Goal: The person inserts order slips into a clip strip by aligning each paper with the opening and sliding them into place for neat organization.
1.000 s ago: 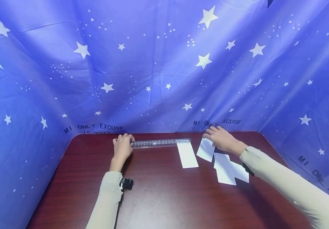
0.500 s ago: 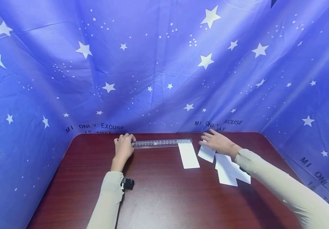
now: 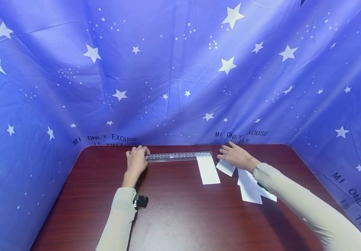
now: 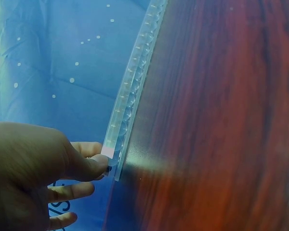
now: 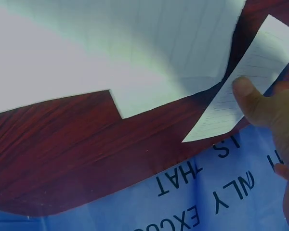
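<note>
At the table's far edge my left hand [image 3: 136, 162] pinches the left end of a clear plastic ruler [image 3: 177, 157]. The left wrist view shows the thumb [image 4: 94, 168] at the tip of the ruler, with other fingers spread below. The ruler's right end overlaps the top of a white paper slip [image 3: 208, 170]. To the right of that slip, my right hand [image 3: 238, 156] lies over a second paper slip [image 3: 225, 169], fingers spread. In the right wrist view its thumb [image 5: 248, 98] touches this faintly lined slip; some of the other fingers are out of frame.
Several overlapping white papers [image 3: 250, 188] lie below my right wrist, partly covered by the sleeve. The dark red wooden table [image 3: 174, 209] ends at a blue star-printed cloth [image 3: 155, 69], which rises at the back and both sides.
My right hand has shifted slightly left and down over its slip, covering more of it, and its fingers have spread. My left hand and the ruler stay where they were.
</note>
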Demonstrator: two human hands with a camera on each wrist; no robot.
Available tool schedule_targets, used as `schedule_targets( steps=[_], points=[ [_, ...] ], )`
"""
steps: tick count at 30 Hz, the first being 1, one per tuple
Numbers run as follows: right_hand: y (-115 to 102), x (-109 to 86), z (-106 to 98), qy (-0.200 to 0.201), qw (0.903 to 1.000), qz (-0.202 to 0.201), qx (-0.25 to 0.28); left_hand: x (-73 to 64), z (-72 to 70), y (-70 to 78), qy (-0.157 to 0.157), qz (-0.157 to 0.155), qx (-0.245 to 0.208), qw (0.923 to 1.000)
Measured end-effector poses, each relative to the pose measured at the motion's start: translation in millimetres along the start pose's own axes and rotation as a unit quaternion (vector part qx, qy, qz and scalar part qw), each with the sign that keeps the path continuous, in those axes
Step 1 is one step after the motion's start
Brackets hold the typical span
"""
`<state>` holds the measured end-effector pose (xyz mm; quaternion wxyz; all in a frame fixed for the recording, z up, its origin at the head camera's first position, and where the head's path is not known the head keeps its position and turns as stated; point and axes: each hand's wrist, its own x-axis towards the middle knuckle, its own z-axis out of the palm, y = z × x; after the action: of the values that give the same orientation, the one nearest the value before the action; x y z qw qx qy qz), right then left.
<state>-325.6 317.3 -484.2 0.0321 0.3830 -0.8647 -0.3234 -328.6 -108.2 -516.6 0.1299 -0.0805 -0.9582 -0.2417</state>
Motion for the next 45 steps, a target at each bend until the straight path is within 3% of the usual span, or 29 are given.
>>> schedule_targets(
  steps=[7,18,27,45],
  points=[
    [2,1.9,-2,0.04,0.9969,0.03,0.061,0.1,0.3,-2.8,0.002,-0.002,0.001,1.0],
    [8,7.4,1,-0.013,0.9928,0.055,0.106,-0.4,1.8,-6.0,0.001,-0.009,0.003,1.0],
    [10,8.3,3,-0.044,0.9657,0.109,0.231,-1.0,1.4,-5.9,-0.001,-0.009,0.003,1.0],
    [16,6.6,6,-0.072,0.9519,0.123,0.272,2.8,4.7,-2.2,-0.009,0.01,0.01,0.9999]
  ],
)
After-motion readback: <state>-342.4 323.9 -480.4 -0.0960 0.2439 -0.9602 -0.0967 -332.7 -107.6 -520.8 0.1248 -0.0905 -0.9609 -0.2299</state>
